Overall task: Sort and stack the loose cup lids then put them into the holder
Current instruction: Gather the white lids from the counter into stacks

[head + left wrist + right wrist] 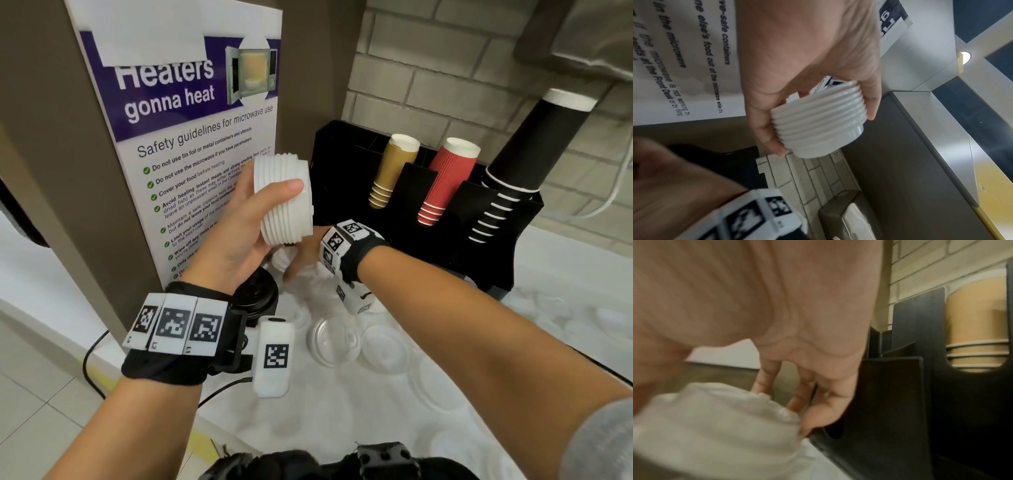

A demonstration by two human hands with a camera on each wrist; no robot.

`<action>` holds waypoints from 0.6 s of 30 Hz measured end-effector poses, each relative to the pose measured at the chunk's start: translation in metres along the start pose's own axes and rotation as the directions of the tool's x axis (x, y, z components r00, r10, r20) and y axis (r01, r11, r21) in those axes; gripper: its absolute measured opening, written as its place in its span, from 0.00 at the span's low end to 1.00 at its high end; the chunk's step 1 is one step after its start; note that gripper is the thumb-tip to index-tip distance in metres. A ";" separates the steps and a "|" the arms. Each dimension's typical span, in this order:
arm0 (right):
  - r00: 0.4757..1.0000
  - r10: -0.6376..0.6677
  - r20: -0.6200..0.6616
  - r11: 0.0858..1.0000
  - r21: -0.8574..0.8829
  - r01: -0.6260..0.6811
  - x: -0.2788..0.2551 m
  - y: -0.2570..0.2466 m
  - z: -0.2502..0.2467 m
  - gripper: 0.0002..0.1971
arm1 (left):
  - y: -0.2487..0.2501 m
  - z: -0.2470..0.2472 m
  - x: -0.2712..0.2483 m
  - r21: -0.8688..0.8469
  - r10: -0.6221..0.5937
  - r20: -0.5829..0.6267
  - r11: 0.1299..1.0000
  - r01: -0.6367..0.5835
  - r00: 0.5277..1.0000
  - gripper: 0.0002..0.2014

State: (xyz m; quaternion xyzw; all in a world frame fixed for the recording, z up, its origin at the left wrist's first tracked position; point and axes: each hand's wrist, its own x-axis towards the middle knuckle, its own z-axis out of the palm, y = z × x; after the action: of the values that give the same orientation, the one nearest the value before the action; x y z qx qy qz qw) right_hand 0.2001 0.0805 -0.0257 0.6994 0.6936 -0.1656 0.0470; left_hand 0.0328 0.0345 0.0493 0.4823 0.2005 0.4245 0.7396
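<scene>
My left hand [274,197] holds a stack of several white lids [291,219] on its side in the air, thumb across the front and fingers behind. The left wrist view shows the same stack [818,123] pinched between thumb and fingers. Below it my right hand [301,260] reaches down to white lids [284,258] on the table, beside the black holder [342,154]. In the blurred right wrist view its fingers [807,402] curl over the far edge of a white lid [715,426]. The holder's left slot [890,402] stands right beside that hand.
The holder carries gold cups [394,171], red cups [448,178] and black cups [520,161]. A stack of black lids [257,294] sits near my left wrist. Clear lids [335,339] lie on the white table [445,394]. A poster panel [191,137] stands to the left.
</scene>
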 end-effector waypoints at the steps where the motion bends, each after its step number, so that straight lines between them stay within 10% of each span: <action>1: 0.998 0.000 0.064 1.000 0.026 -0.002 0.001 -0.002 -0.003 0.41 | 0.000 0.001 0.000 0.001 0.000 0.002 1.000 0.000 1.000 0.46; 18: 0.984 0.011 0.177 0.998 -0.063 0.000 0.000 0.021 -0.008 0.39 | -0.002 -0.003 0.000 0.013 0.006 -0.008 1.000 -0.006 1.000 0.44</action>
State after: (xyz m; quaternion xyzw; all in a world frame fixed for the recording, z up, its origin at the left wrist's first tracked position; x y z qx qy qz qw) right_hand 0.2219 0.0827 -0.0213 0.6821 0.6896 -0.2051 0.1308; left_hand 0.0317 0.0354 0.0466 0.4860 0.2048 0.4275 0.7342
